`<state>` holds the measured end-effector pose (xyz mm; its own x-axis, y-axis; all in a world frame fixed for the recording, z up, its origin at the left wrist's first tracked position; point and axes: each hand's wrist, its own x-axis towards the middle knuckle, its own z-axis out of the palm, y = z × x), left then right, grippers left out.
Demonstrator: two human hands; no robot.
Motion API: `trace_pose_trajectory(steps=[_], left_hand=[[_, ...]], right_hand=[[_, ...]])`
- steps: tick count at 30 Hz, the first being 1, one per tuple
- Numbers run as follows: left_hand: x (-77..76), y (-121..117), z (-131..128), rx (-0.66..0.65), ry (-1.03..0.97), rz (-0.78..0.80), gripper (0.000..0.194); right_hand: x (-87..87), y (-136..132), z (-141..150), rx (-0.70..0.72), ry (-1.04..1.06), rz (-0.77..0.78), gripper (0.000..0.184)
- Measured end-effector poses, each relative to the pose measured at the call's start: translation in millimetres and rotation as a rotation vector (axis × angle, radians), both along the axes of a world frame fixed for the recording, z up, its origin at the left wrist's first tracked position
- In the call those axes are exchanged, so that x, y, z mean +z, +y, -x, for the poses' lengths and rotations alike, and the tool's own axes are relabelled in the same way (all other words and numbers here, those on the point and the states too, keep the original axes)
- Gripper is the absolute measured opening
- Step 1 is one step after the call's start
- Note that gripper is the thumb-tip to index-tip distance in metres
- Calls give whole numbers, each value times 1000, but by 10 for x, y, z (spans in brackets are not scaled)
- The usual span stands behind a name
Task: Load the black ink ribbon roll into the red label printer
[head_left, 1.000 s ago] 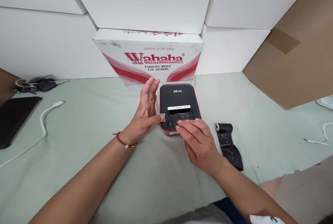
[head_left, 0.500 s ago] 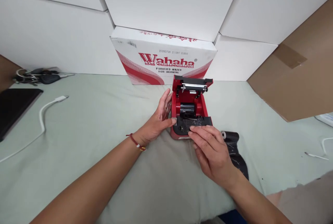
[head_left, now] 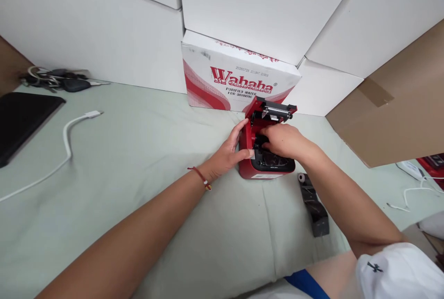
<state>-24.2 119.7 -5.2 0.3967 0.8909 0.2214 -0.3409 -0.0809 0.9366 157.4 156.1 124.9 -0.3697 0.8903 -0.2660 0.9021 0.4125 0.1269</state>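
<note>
A small red label printer [head_left: 245, 165] with a black front top stands on the cloth, its lid [head_left: 274, 108] tilted up at the back. My left hand [head_left: 231, 153] is closed on its left side, thumb on the black front corner and fingers along the red wall. My right hand [head_left: 282, 139] reaches into the printer from the right, fingers curled down at the black roll [head_left: 258, 140] inside. The fingertips and most of the roll are hidden. Black film lies over the printer's front. A second, partly unrolled black film roll [head_left: 312, 206] rests on the cloth nearby.
Behind the printer leans a white and red Wahaha carton [head_left: 239, 81], against stacked white boxes [head_left: 118, 26]. A brown cardboard box [head_left: 391, 118] stands to the right. Keys [head_left: 58, 80], a black tablet-like slab [head_left: 27, 121] and a white cable [head_left: 67, 144] lie left.
My right hand has moved from the film at the printer's front edge back into the roll compartment. My left hand keeps its hold. The camera view has shifted and tilted.
</note>
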Motion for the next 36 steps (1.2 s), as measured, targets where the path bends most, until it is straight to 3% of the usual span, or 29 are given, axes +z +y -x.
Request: trace_pose_trajectory(steps=[3, 5, 8, 11, 14, 17, 20, 24, 29, 32, 34, 36], left_hand=[[16, -10, 9, 3, 4, 12, 103], [16, -13, 15, 1, 1, 23, 102], [8, -16, 20, -5, -2, 17, 99], [9, -17, 20, -11, -1, 23, 97], [20, -10, 10, -10, -5, 26, 101], [26, -3, -4, 1, -21, 5, 106], [20, -8, -10, 21, -6, -12, 105], [14, -24, -6, 44, 33, -49, 99], [24, -27, -15, 46, 21, -41, 97], [24, -26, -21, 48, -7, -23, 97], [22, -28, -19, 50, -14, -14, 97], [19, -30, -10, 43, -10, -8, 96]], right_hand=[[20, -48, 33, -4, -22, -6, 29], [179, -200, -123, -1, 58, -32, 31], [544, -508, -604, -52, 320, -27, 36], [777, -751, -1153, -223, 443, 67, 58], [656, -833, -1449, -326, 410, 237, 61], [296, -819, -1432, -306, 365, 359, 51], [-17, -832, -1367, -303, 408, 256, 46], [-211, -935, -1546, -364, 390, 41, 44], [-449, -1064, -1752, -301, 279, 111, 37], [-415, -1160, -1712, -261, 231, 125, 35], [-193, -1238, -1650, -185, 273, 246, 28], [150, -1297, -1555, -59, 375, 392, 25]])
